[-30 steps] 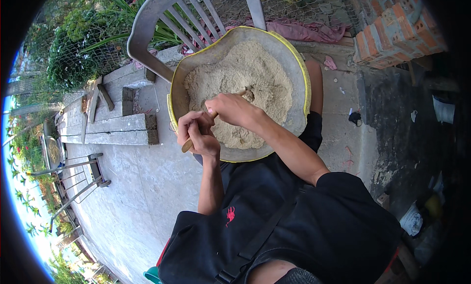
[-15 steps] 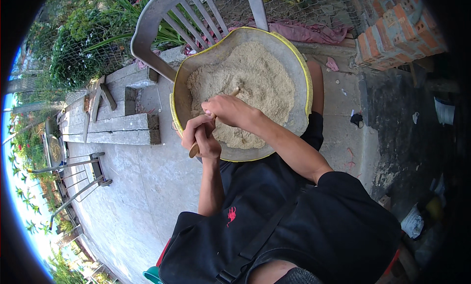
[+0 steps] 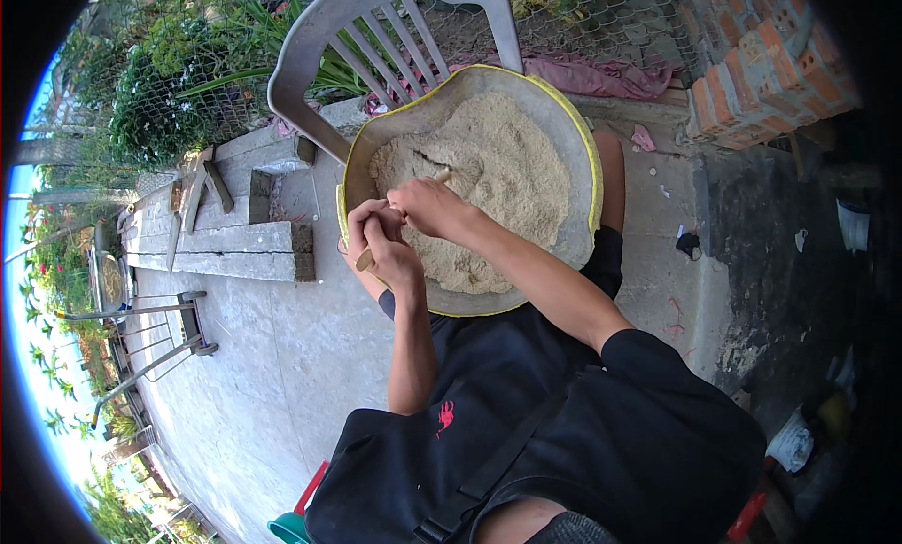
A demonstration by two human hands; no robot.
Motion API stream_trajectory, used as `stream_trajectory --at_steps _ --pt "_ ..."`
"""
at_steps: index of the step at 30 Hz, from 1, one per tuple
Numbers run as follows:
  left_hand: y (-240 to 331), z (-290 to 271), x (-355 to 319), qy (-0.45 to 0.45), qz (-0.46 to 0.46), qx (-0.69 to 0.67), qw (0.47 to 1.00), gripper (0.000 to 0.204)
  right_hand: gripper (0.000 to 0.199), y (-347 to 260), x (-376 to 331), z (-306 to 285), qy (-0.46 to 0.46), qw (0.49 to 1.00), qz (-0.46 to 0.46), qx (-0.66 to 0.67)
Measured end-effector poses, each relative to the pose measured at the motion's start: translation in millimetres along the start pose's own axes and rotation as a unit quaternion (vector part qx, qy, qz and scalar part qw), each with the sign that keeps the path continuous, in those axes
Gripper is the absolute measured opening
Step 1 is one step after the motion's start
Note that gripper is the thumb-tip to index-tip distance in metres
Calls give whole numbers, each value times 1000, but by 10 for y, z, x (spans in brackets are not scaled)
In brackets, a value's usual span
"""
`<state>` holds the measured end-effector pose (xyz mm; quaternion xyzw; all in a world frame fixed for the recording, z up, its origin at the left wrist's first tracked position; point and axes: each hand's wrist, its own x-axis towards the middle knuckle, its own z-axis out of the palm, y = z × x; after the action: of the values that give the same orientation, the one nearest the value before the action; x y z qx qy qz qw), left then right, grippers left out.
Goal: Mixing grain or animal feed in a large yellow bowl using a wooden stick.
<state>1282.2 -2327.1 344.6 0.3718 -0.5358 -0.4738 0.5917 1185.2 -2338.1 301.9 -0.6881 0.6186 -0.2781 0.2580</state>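
**A:** While both hands sat on that stick [image 3: 406, 215], was the grip any good? The left hand [image 3: 383, 243] was wrapped around its near end at the basin's [image 3: 584, 140] left rim, and the right hand [image 3: 427, 206] was clamped on it just past that, fingers curled shut.

**B:** Looked fine to me. I'd say the trick with a stir like this is keeping the hands close together low on the handle and dragging the tip along the bottom, not just skating over the top. I'd also go slow near the rim, since the basin was tilted and pretty full.

**A:** Where was the tip, though?

**B:** Buried in the meal [image 3: 489, 182], so couldn't tell its shape. The meal itself was pale tan, dry and crumbly, heaped toward the far right side, with a darker groove near the stick.

**A:** And the basin?

**B:** Grey metal with a yellow edge, resting on the person's lap, in front of a grey plastic chair [image 3: 376, 37].
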Motion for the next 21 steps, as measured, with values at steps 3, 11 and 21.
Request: stream_trajectory --at_steps 3,11,21 --pt "49 -102 12 27 -61 -157 985 16 9 -226 -174 -156 -28 998 42 -44" --pt "12 41 -79 -35 14 9 999 25 5 142 -88 -64 51 998 -17 46" --pt "200 72 -94 -168 94 214 958 26 21 160 78 105 99 962 -170 188"
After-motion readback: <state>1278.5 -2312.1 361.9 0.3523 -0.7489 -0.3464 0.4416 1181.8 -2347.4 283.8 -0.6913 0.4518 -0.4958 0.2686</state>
